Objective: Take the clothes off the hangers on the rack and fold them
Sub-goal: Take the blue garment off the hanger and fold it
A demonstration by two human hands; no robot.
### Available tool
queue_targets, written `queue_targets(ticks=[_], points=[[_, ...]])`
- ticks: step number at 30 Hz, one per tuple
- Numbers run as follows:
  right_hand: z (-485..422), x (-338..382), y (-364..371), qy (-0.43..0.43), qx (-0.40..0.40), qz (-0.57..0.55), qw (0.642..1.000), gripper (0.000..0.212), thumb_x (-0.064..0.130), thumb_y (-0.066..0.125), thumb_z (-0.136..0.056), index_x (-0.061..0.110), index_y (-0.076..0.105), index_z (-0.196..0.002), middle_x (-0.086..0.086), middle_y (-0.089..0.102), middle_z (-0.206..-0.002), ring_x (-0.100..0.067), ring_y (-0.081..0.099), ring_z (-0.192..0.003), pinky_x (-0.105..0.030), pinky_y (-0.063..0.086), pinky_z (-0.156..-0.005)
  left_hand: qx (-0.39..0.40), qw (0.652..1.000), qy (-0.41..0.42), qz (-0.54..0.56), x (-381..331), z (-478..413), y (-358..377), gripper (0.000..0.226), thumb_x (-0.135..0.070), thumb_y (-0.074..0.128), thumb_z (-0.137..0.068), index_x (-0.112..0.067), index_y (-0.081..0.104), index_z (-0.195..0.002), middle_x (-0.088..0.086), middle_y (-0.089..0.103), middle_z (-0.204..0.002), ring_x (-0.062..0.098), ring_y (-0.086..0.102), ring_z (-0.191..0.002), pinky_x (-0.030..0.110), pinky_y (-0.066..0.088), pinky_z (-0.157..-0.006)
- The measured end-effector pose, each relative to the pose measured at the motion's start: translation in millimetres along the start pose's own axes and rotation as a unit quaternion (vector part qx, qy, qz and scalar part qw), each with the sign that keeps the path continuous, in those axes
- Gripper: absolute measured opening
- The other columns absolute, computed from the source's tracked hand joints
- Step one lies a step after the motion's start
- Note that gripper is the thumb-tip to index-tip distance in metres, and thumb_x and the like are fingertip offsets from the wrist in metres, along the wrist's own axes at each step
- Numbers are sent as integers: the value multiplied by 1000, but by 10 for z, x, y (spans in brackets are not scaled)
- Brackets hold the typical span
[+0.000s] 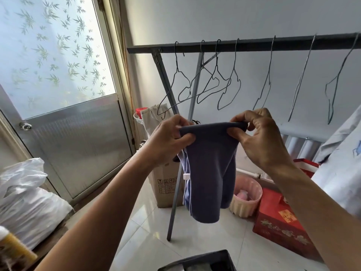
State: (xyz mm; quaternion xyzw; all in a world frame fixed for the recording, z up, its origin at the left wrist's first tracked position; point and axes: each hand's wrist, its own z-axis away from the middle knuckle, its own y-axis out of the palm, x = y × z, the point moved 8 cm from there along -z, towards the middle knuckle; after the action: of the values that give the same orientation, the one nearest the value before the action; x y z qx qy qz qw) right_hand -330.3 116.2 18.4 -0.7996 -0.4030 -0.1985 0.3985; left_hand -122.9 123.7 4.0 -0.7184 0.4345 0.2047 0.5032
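I pinch the blue shorts [209,173] at both ends of the waistband, left hand [168,140] and right hand [257,137], mid-frame, so they hang flat for folding; the wire hangers [207,83] on the rack bar [244,45] above are bare.

Single view, worn on the head, wide-angle. Facing forward toward the rack [254,44] and the wall [214,20] behind, with a slight downward tilt taking in the floor [152,231]. Very near the left hand [168,139] and right hand [259,137], raised mid-frame on the blue garment [209,173]. Bounded at the left edge by the door [78,145], bowed by the lens.
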Motion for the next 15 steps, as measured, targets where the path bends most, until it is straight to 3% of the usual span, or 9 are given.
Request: queue_targets(ticks=[3,8,11,12,15], points=[[-17,-25,12,2,-19,-5,1000,20,16,74,-83,33,64,-87,16,39,-89,-11,46,-85,-11,35,-71,-14,999,10,29,-16,-39,21,13,-19,69,-83,-17,56,-85,-2,58,-78,11,58,-72,29,49,-63],[70,-129,75,49,-48,-29,997,27,18,70,-87,22,57,-110,1,49,-95,-10,51,-73,-19,43,-67,-40,998,-25,40,-63,-115,90,18,-32,64,-71,-21,55,-81,-1,61,-73,31,63,-74,41,51,-64],[273,-116,319,92,27,-120,988,19,35,62,-92,19,54,-100,-1,62,-80,-16,63,-60,-30,50,-56,-65,994,-64,62,-43,-139,112,21,-37,64,-65,-23,54,-78,9,64,-75,34,66,-74,49,58,-70],[368,-84,414,107,61,-159,980,28,48,56,-90,20,55,-97,-1,65,-78,-14,66,-58,-31,51,-54,-72,992,-74,74,-42,-135,112,23,-36,65,-64,-21,55,-78,13,67,-78,36,68,-77,53,59,-71],[624,57,652,101,167,-194,961,51,71,47,-77,28,54,-103,11,66,-82,5,64,-67,-20,49,-61,-97,987,-82,97,-97,-105,105,29,-39,68,-62,-18,53,-76,18,70,-85,36,71,-81,54,59,-73]])
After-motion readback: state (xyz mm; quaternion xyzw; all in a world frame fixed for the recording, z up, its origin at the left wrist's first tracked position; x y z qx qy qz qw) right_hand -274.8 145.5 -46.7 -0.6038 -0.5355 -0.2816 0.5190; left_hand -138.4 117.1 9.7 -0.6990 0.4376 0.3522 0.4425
